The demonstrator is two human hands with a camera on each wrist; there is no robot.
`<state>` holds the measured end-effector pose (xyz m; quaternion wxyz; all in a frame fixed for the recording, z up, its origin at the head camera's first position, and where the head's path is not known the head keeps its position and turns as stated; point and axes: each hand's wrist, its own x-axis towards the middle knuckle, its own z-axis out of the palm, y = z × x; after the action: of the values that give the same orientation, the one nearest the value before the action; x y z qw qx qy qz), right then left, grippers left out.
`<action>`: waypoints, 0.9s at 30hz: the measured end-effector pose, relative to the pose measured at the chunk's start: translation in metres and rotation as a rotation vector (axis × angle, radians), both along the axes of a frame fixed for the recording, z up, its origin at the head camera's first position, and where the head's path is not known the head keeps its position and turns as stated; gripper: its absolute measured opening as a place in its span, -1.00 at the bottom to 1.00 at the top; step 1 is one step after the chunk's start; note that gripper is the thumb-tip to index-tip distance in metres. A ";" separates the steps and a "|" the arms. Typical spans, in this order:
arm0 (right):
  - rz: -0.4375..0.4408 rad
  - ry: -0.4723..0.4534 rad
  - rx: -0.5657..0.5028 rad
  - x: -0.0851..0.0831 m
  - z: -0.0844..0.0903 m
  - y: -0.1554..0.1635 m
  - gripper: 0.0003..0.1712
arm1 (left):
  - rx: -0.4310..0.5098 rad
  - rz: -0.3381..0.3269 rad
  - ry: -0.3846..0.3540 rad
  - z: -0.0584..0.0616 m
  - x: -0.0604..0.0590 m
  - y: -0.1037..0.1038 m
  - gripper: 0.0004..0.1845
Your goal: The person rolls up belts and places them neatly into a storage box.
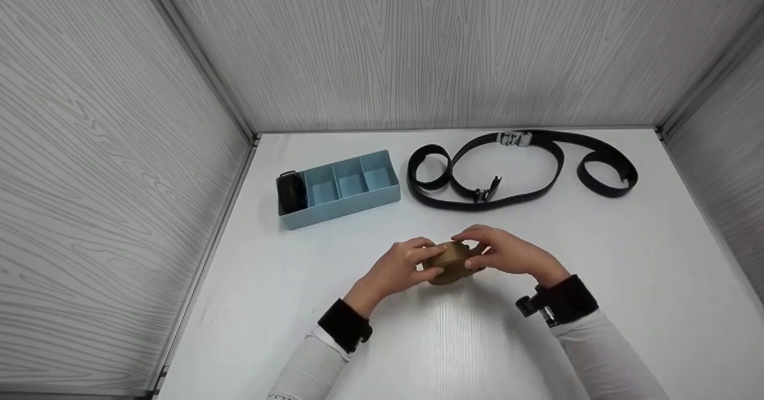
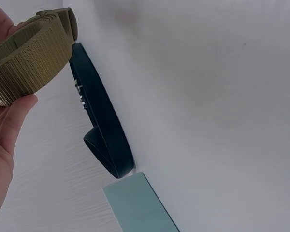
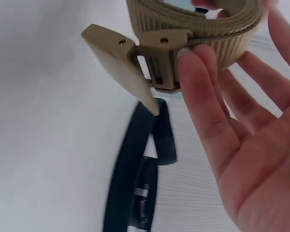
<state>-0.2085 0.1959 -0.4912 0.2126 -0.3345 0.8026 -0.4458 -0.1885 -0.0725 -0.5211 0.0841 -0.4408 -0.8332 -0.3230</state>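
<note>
Both hands hold a tan webbing belt [image 1: 446, 264], wound into a coil, above the front middle of the table. My left hand [image 1: 399, 268] grips the coil's left side, fingers on one face and thumb on the other. On the opposite side, my right hand [image 1: 507, 253] holds the coil near its tan buckle [image 3: 160, 54], fingertips against the buckle's edge. The buckle's flap [image 3: 118, 63] sticks out at an angle in the right wrist view. Stacked layers of ribbed webbing [image 2: 34, 63] show in the left wrist view.
A light blue tray [image 1: 343, 207] with compartments stands at the back left, a rolled black belt [image 1: 291, 192] in its leftmost one. Black belts [image 1: 477, 205] with metal buckles lie loosely looped at the back right. Grey wood-grain panels [image 1: 394, 54] border the table.
</note>
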 end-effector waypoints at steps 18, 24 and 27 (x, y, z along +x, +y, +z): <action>-0.224 0.260 0.212 0.011 -0.007 0.029 -0.43 | 0.137 0.405 0.014 0.019 -0.013 -0.048 -0.59; -0.251 0.235 0.408 0.013 -0.026 0.043 -0.41 | 0.187 0.589 0.096 0.020 -0.030 -0.078 -0.62; -0.261 0.220 0.450 0.013 -0.034 0.047 -0.42 | 0.188 0.669 0.137 0.023 -0.039 -0.097 -0.61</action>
<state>-0.1953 0.2430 -0.5254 0.1340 -0.2193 0.9359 -0.2409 -0.2278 -0.1696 -0.4985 0.2813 -0.1544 -0.8905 -0.3227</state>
